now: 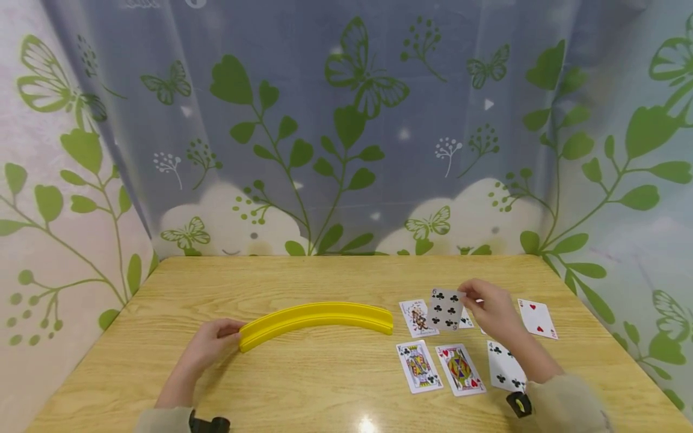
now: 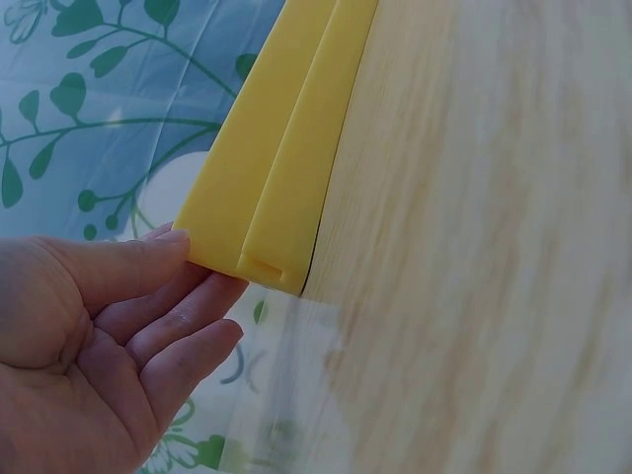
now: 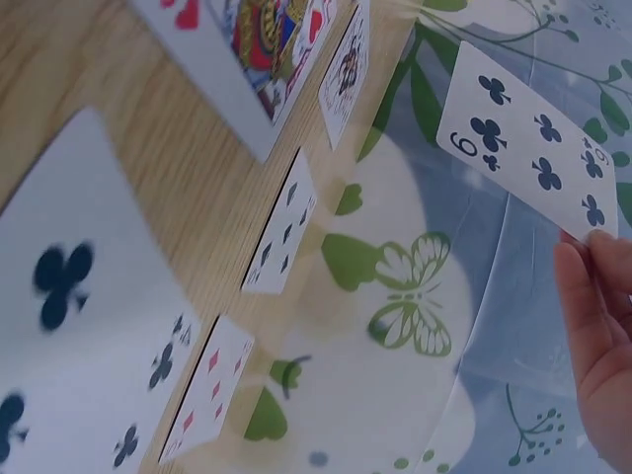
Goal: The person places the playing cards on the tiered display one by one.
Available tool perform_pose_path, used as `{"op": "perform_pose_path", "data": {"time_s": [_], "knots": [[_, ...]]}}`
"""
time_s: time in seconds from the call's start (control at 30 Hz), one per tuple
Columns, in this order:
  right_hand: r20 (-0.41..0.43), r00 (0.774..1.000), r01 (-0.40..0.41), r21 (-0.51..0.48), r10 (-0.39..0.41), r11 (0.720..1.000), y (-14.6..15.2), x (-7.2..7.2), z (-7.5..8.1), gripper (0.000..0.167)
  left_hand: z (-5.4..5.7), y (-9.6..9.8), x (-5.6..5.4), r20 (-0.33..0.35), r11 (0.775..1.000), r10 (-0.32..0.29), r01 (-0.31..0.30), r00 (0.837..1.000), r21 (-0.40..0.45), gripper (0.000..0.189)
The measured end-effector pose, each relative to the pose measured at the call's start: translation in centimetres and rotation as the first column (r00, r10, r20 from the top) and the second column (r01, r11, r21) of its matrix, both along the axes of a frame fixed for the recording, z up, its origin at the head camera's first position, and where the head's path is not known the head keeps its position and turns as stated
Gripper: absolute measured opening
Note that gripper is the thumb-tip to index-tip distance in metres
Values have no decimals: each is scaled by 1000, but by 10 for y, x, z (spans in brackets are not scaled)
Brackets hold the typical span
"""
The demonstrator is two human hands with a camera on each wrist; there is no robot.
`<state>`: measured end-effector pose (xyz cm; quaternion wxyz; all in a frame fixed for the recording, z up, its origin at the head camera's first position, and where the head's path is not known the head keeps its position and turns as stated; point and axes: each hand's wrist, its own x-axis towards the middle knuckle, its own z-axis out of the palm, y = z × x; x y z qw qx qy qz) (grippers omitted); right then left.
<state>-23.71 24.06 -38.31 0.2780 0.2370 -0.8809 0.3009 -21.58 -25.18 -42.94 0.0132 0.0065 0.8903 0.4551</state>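
My left hand pinches the left end of a curved yellow card holder that lies on the wooden table. In the left wrist view the thumb is on the near face of the holder, with fingers behind its end. Over the back row of cards, my right hand holds up a six of clubs by its edge, between thumb and fingers. That card overlaps the joker and a black-suited card behind it in the head view. The holder's groove shows no cards.
In the front row lie a king of clubs, a jack of hearts and a four of clubs. A two of hearts lies at the far right. The right wrist view also shows a diamonds card. Patterned cloth hangs behind the table.
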Motion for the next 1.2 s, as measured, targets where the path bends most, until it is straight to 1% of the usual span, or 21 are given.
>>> {"op": "perform_pose_path", "data": {"time_s": [0.13,0.43,0.57,0.83,0.93,1.2], "knots": [[-24,999,-35,-21,35,999,-12,-3,3,20,-1,-1,-1,-5,1000,0,0,1000,-6,23],[-37,998,-48,-30,47,998,-39,-10,7,18,0,-1,0,-6,1000,-8,8,1000,1,24],[-26,998,-62,-51,61,997,-49,-13,7,17,0,-1,0,-7,1000,-3,3,1000,-4,23],[-40,993,-118,-86,115,989,-72,-17,7,17,0,0,1,-30,1000,-16,16,999,-2,22],[-34,990,-141,-99,138,985,-79,-18,5,17,1,1,1,-34,1000,-16,16,999,-1,22],[17,987,-159,-107,162,981,-98,-23,-2,17,0,1,0,-34,1000,-14,14,999,-6,23]]}}
